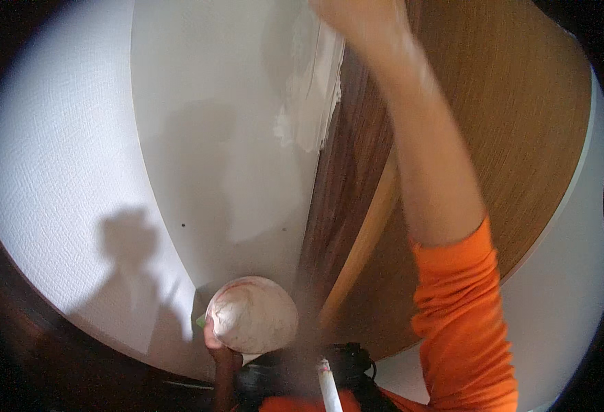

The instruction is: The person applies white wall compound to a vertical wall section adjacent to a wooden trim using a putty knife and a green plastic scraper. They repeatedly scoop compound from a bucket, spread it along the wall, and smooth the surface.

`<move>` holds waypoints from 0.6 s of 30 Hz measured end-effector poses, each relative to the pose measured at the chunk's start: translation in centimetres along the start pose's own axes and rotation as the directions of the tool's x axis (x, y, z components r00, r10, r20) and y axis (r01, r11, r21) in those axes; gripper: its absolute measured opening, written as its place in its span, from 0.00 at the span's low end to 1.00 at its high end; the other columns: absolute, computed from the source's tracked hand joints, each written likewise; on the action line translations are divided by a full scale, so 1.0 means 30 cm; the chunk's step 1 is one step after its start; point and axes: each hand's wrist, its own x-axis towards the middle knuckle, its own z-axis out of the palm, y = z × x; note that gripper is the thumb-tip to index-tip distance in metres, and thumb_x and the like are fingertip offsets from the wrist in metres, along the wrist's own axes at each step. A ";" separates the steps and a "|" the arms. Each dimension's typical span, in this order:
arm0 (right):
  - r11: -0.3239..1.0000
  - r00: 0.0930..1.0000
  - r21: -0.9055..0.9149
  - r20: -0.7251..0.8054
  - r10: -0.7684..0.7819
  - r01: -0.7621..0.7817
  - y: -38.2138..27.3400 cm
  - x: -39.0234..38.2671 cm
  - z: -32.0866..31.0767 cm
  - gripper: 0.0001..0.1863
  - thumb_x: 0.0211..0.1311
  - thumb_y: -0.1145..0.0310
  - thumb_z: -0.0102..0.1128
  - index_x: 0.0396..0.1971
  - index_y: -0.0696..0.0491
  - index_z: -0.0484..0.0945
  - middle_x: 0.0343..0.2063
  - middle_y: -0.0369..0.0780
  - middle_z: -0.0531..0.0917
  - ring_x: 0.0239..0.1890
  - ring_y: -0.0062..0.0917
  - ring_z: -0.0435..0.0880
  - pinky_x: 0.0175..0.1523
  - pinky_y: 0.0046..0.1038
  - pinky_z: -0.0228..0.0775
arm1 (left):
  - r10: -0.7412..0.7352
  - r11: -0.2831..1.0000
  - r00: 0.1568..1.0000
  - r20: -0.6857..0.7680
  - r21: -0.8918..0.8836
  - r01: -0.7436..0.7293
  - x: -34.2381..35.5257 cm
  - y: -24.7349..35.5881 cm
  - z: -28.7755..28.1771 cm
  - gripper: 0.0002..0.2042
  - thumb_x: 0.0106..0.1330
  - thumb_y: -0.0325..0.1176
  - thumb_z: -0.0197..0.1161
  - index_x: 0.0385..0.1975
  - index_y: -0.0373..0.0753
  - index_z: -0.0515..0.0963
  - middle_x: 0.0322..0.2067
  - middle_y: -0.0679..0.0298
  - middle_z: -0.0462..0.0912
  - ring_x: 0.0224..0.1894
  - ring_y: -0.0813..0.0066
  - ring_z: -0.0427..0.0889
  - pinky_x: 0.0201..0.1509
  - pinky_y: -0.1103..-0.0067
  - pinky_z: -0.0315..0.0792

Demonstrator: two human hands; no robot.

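My left hand (214,336) is low in the view, its fingers closed on the rim of a round pale bowl (269,329). A heap of white filler paste (232,307) clings to the bowl's left side. High up, my right hand (360,17) reaches to the wall beside a dark wooden trim. The top edge of the view cuts off its fingers, and some blur hides what it may hold. Close to it, wet white paste (309,103) lies smeared in a rough vertical band on the grey wall panel (199,158), along the trim.
Dark brown wooden trim (347,147) runs beside the grey panel, then a wood-grain door (522,117) on the right. White textured wall (54,158) stands left, with a shadow on it. A lit cigarette (328,388) juts up at bottom centre.
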 end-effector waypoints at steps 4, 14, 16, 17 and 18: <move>1.000 0.988 0.014 0.157 0.012 -0.014 0.003 0.039 0.008 0.23 0.68 0.64 0.57 0.60 0.57 0.73 0.45 0.55 0.80 0.38 0.55 0.84 0.44 0.51 0.79 | 0.000 0.991 0.999 0.048 -0.136 0.006 0.014 -0.032 -0.042 0.32 0.74 0.56 0.47 0.69 0.39 0.66 0.63 0.55 0.73 0.65 0.57 0.74 0.69 0.61 0.67; 0.832 0.780 0.172 0.486 0.393 -0.527 -0.314 -0.816 0.124 0.34 0.68 0.67 0.58 0.73 0.52 0.59 0.45 0.54 0.76 0.37 0.53 0.84 0.41 0.49 0.80 | -0.031 0.973 0.987 -0.160 -0.231 -0.006 0.014 -0.070 -0.013 0.30 0.76 0.54 0.45 0.67 0.36 0.67 0.61 0.54 0.76 0.62 0.58 0.76 0.68 0.62 0.68; 0.831 0.764 0.214 0.554 0.330 -0.514 -0.329 -0.953 0.134 0.33 0.71 0.62 0.55 0.73 0.50 0.58 0.49 0.52 0.75 0.31 0.50 0.84 0.32 0.47 0.82 | -0.065 0.953 0.985 -0.160 -0.303 0.013 0.018 -0.073 -0.011 0.30 0.77 0.53 0.45 0.67 0.35 0.67 0.62 0.53 0.75 0.63 0.58 0.76 0.67 0.62 0.68; 0.837 0.813 0.276 0.502 0.293 -0.472 -0.320 -1.004 0.141 0.32 0.72 0.62 0.55 0.73 0.50 0.59 0.48 0.50 0.76 0.29 0.47 0.84 0.31 0.44 0.81 | 0.045 0.971 0.995 -0.092 -0.232 -0.065 0.024 -0.074 -0.015 0.30 0.76 0.53 0.45 0.67 0.35 0.67 0.61 0.53 0.75 0.63 0.58 0.75 0.68 0.62 0.68; 0.833 0.833 0.317 0.483 0.270 -0.454 -0.302 -1.053 0.137 0.32 0.73 0.62 0.54 0.73 0.51 0.59 0.47 0.49 0.76 0.28 0.44 0.83 0.30 0.41 0.80 | 0.142 0.976 0.990 -0.020 -0.163 -0.143 0.034 -0.074 -0.018 0.30 0.76 0.53 0.45 0.67 0.35 0.67 0.61 0.52 0.75 0.63 0.58 0.75 0.68 0.62 0.68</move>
